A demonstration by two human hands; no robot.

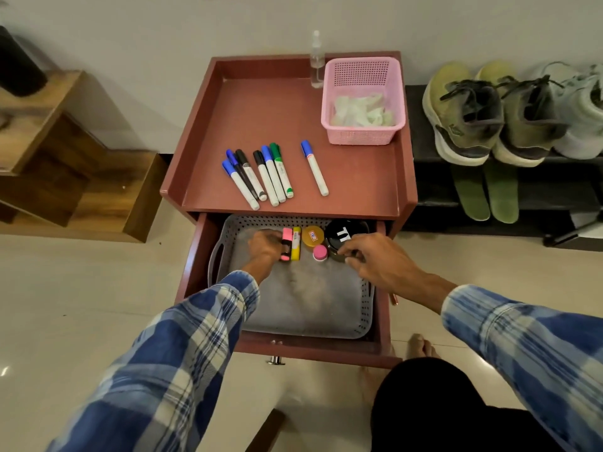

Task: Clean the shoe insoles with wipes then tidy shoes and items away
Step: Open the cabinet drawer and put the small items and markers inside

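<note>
The drawer [380, 345] of the red-brown side table [261, 102] stands open with a grey perforated tray [303, 308] inside. My left hand [266, 246] grips a pink highlighter [286, 244] beside a yellow one [296, 243] at the tray's back. My right hand [368, 257] touches the black round tin [346, 238] with curled fingers. An orange-lidded jar [312, 235] and a pink cap [319, 253] sit between the hands. Two olive shoes [463, 112] stand on the dark rack at right, two green insoles [486, 194] below them.
Several whiteboard markers [261, 176] lie on the table top, one more [315, 168] apart. A pink basket [363, 99] with used wipes and a clear spray bottle [316, 60] stand at the back right. Pale shoes [580, 109] sit far right. Wooden shelves [65, 151] are left.
</note>
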